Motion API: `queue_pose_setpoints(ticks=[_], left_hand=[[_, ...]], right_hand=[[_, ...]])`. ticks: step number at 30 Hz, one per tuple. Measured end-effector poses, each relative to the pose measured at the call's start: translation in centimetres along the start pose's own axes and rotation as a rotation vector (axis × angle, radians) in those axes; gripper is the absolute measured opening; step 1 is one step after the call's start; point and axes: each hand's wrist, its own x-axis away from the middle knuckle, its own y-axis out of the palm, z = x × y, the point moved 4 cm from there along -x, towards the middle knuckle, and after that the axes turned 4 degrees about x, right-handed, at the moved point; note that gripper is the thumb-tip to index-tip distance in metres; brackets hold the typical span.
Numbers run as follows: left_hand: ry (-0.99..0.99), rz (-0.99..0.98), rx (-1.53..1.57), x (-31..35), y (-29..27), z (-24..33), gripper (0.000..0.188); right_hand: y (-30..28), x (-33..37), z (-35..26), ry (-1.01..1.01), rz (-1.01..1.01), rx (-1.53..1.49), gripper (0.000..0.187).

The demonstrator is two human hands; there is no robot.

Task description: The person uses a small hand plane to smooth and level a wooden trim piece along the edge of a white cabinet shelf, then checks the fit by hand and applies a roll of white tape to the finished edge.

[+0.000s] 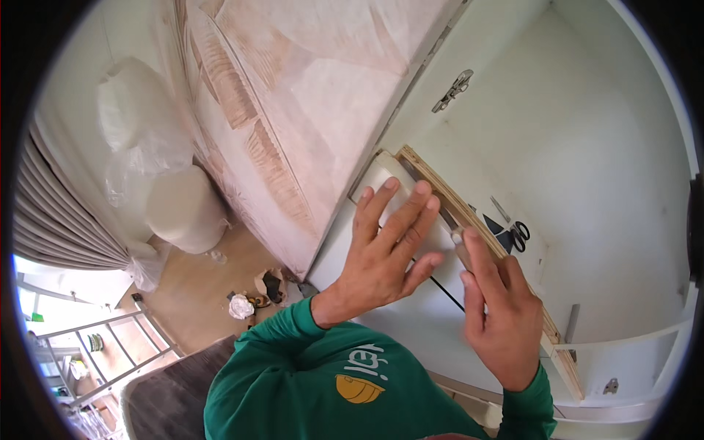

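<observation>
A smooth white flat surface (411,326) lies in front of the person, crossed by a thin black line, beside an open white cabinet interior (587,161) with a metal hinge (453,90) on its wall and black-handled scissors (519,236) lying inside. To the upper left stands a large pale pink panel with a brownish leaf pattern (293,95); beyond it are white rounded forms wrapped in clear plastic (180,209), a pleated grey curtain (62,213), a tan floor (191,282) and a metal ladder-like frame (110,323). The slim hand tool with a flat grey metal blade (447,218) lies along the inner side of a long pale plywood strip with a layered edge (477,225). The tool's long axis slants from lower right to upper left, nearly parallel to the strip, its handle toward the person and its blade pointing away toward the strip's upper end. The right hand (506,315) is curled around the handle, thumb and index finger on opposite sides. The left hand (392,253) is laid out flat, fingers extended and slightly parted, thumb out, its fingertips over part of the blade; whether they press on it I cannot tell.
</observation>
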Motion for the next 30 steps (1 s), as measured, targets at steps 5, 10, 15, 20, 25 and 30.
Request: queue_pose_setpoints(ticks=[5,10,15,20,25,30], left_hand=[[-0.005,0.005,-0.001,-0.1,0.2,0.1,0.071],[0.028,-0.070,-0.008,0.3,-0.4,0.6,0.071],[0.021,-0.052,0.031,0.0,-0.4,0.2,0.070],[0.003,-0.047,0.004,-0.1,-0.6,-0.1,0.071],[0.029,-0.090,0.005,-0.5,-1.0,-0.2,0.067],[0.017,-0.080,0.028,-0.3,-1.0,0.2,0.067]], right_hand=[[0.0,0.0,-0.3,-0.009,0.016,0.006,0.062],[-0.4,0.9,-0.1,0.028,-0.044,-0.001,0.064],[0.0,0.1,-0.4,0.000,-0.020,0.040,0.064],[0.2,0.3,0.0,-0.006,0.014,-0.012,0.064],[0.1,0.6,-0.4,0.020,0.000,0.005,0.063],[0.3,0.6,0.0,0.023,-0.011,0.000,0.062]])
